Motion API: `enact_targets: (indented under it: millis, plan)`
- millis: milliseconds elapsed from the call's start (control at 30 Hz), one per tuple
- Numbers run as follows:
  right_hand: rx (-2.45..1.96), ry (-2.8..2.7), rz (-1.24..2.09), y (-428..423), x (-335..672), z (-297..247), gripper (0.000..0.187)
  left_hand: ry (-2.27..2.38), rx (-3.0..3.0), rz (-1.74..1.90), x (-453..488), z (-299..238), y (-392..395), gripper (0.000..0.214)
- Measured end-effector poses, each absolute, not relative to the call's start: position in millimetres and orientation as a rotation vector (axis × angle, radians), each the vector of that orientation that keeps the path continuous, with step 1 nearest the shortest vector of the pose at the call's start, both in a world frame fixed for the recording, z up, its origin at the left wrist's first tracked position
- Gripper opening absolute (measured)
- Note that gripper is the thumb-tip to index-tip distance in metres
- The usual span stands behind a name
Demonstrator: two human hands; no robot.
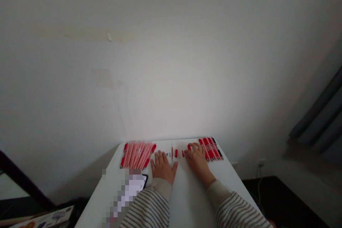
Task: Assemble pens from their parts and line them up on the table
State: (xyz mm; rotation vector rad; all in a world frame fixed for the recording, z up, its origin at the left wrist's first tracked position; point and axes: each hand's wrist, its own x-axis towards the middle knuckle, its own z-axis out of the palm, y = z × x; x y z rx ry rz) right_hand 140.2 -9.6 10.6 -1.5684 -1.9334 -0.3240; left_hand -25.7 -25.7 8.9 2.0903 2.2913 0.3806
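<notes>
On the white table (181, 199) my left hand (162, 168) lies palm down, with its fingers spread and nothing held. It is just right of a pile of pink and red pens (136, 155). My right hand (198, 162) rests with its fingers apart and slightly bent, close to a red pen part (189, 147) partly hidden by the fingers. Between my hands, loose pen parts lie in a row: a thin refill (172, 153), a red piece (176, 153), a narrower red piece (183, 153) and tiny grey bits (169, 154).
At the table's right rear corner lie several red, pink and black pens (211, 149). A phone (145, 180), partly blurred out, is beside my left wrist. The wall (171, 78) rises directly behind the table. A cable (259, 181) hangs at the right.
</notes>
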Motion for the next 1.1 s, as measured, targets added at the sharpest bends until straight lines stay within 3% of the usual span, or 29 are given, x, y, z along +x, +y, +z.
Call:
enact_targets:
  millis: [433, 733, 1100]
  plan:
    - [-1.309, -1.707, -0.291, -15.3, 172.1, 7.4, 0.016, 2.313, 2.083, 0.528, -22.6, 12.5, -30.2, 0.072]
    - [-1.310, -1.724, -0.167, -16.9, 172.7, -3.7, 0.017, 2.032, 2.199, 0.842, -17.0, 31.6, -38.8, 0.031]
    - [-1.295, -1.681, -0.148, -15.4, 176.5, -6.2, 0.016, 2.015, 2.288, 0.846, 8.5, 25.0, -19.2, 0.020]
